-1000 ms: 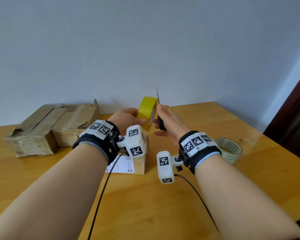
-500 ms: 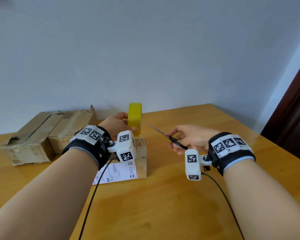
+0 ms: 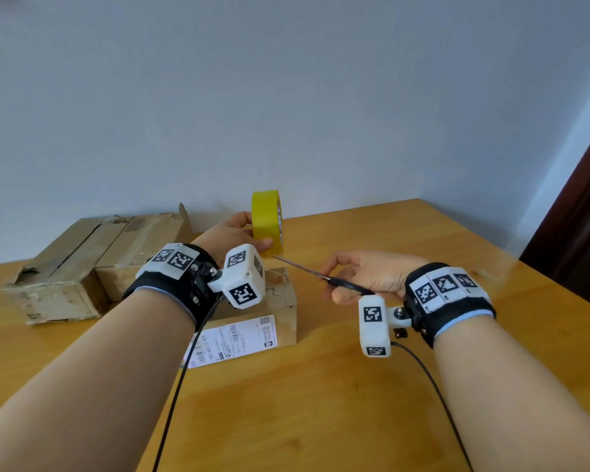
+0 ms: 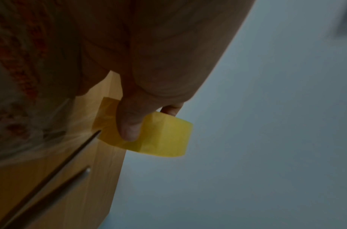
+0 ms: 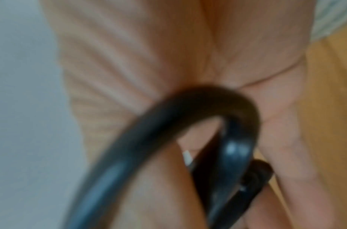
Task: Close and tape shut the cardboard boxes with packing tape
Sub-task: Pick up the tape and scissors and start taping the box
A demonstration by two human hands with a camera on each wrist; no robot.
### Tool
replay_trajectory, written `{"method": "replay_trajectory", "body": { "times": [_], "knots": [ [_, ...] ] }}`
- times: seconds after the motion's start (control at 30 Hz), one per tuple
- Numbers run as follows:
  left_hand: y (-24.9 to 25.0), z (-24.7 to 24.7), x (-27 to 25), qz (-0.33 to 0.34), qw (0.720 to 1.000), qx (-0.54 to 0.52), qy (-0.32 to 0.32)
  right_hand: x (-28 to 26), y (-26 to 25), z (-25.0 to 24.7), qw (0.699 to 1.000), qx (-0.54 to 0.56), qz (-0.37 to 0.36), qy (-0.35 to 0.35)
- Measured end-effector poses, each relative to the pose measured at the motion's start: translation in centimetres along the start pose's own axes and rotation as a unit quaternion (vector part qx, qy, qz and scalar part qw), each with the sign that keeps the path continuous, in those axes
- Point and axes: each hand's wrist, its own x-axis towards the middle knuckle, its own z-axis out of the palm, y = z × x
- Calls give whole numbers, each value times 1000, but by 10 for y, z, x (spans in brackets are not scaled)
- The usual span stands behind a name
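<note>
My left hand (image 3: 242, 233) grips a yellow roll of packing tape (image 3: 265, 216), held upright above a small cardboard box (image 3: 280, 301) that carries a white shipping label (image 3: 232, 340). The left wrist view shows the thumb pressed on the tape roll (image 4: 164, 136). My right hand (image 3: 358, 277) holds black-handled scissors (image 3: 307, 271) by the handles, the blades pointing left with the tip just under the roll. Their black handle loop (image 5: 217, 124) fills the right wrist view, lying against the palm. Two larger worn cardboard boxes (image 3: 82, 260) lie side by side at the back left.
Everything stands on a wooden table (image 3: 321, 403) against a pale wall. Black cables (image 3: 171, 403) run from both wrist cameras toward me. A dark door frame (image 3: 586, 212) stands at the right. The table's right edge slopes away behind my right wrist.
My right hand swung the scissors from upright beside the tape down and to the right, blades now pointing left. The left hand turned the roll edge-on and lifted it slightly.
</note>
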Motion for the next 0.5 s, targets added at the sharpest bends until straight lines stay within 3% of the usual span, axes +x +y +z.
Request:
{"method": "replay_trajectory", "body": {
  "times": [0.13,0.27,0.5],
  "knots": [
    [0,-1,1,-1,1000,-12,-3,-8,-7,-21,994,-75,37,70],
    [-1,0,3,-5,1000,-15,-5,-7,-23,-26,987,-131,80,53],
    [-4,3,7,-6,999,-30,-32,12,-48,-20,986,-140,87,21]
  ]
}}
